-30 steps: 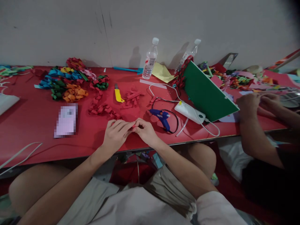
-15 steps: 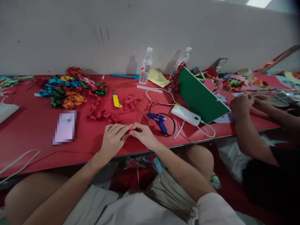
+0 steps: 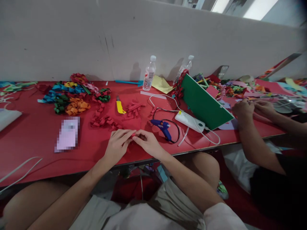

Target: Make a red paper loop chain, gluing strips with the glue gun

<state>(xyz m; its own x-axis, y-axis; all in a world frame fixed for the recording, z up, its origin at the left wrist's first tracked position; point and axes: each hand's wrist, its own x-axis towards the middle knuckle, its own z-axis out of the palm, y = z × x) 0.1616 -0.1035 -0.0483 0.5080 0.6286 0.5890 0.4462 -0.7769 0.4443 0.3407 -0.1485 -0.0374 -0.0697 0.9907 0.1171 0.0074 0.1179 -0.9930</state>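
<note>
Near the table's front edge, my left hand [image 3: 118, 144] and my right hand [image 3: 148, 142] meet fingertip to fingertip. Between them they pinch a small red paper strip [image 3: 133, 135], mostly covered by the fingers. Just beyond my hands lies a red paper chain [image 3: 107, 120] of folded links. A pile of loose red paper strips [image 3: 134, 108] sits behind it, next to a yellow utility knife [image 3: 120, 106]. To the right of my right hand rests a blue glue gun [image 3: 163, 128] with a black cord.
A white power bank [image 3: 190, 121] with cables and a leaning green board [image 3: 203, 100] stand to the right. Coloured paper chains [image 3: 69, 95] and a phone [image 3: 67, 134] lie left. A water bottle [image 3: 149, 73] stands behind. A co-worker's hands [image 3: 251, 110] are at far right.
The view has tilted up slightly, so the scene sits lower. My hands still pinch the red paper strip, with a bit more of it showing between the fingertips.
</note>
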